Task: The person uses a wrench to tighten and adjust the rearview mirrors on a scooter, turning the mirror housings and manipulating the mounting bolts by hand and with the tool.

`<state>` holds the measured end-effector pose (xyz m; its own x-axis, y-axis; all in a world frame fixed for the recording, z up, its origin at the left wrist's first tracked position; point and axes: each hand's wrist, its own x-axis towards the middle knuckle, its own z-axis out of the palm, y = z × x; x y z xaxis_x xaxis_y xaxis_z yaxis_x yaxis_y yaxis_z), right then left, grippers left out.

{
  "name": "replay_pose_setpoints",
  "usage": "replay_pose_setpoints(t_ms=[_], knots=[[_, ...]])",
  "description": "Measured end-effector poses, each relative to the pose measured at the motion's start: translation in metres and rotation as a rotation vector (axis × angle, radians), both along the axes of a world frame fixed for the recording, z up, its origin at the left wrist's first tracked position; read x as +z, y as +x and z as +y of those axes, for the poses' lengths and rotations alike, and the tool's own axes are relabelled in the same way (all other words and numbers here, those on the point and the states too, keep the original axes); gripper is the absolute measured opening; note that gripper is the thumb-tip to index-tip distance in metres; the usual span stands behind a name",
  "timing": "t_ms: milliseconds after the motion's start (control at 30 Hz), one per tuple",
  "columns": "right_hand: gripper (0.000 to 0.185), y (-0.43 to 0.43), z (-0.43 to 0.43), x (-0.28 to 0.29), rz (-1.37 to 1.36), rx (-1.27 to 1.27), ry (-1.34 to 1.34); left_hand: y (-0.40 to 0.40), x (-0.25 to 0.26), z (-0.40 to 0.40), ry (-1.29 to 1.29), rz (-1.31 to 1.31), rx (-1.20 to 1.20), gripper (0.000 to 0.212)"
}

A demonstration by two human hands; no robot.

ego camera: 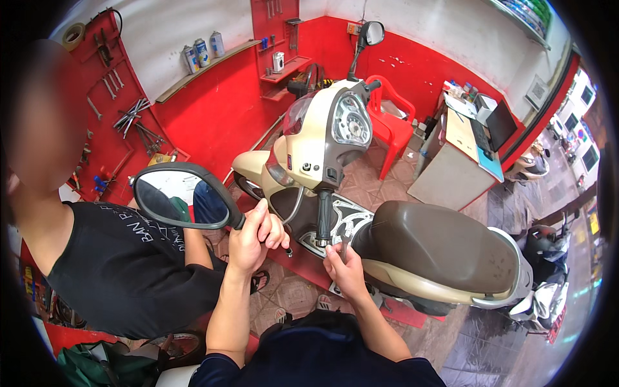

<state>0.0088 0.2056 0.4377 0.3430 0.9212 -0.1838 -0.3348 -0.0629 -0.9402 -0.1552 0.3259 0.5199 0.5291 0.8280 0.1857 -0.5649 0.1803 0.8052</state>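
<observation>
My left hand is closed around the stem of a black rear-view mirror. The mirror head juts out to the left, and the stem's threaded end shows below my fingers. Between the thumb and fingers of my right hand is a small metal tool, perhaps a spanner, mostly hidden. That hand is beside the end of the black handlebar grip of a cream scooter; whether it touches the grip I cannot tell. Another mirror stands on the scooter's far handlebar.
A person in a black sleeveless top is close on my left. The brown scooter seat extends to the right. Behind are a red plastic chair and a desk with a laptop. Spanners hang on a red tool board.
</observation>
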Motion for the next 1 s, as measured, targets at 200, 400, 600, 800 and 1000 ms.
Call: replay_pose_setpoints(t_ms=[200,400,600,800,1000], knots=[[0.015,0.0,0.001,0.0,-0.01,-0.001,-0.015,-0.001,-0.001,0.0,-0.077,0.079,-0.066,0.054],[0.017,-0.001,0.003,0.003,-0.002,-0.017,-0.015,-0.003,-0.004,-0.001,-0.094,0.139,-0.095,0.053],[0.02,0.002,0.009,0.007,-0.054,-0.014,-0.032,-0.003,0.006,0.001,-0.084,0.227,-0.016,0.048],[0.021,-0.002,0.016,0.031,-0.102,-0.023,0.047,0.012,0.01,0.002,-0.061,0.295,0.011,0.037],[0.017,-0.005,0.006,0.041,-0.134,-0.09,0.195,0.034,-0.008,-0.008,0.16,0.314,-0.084,0.028]])
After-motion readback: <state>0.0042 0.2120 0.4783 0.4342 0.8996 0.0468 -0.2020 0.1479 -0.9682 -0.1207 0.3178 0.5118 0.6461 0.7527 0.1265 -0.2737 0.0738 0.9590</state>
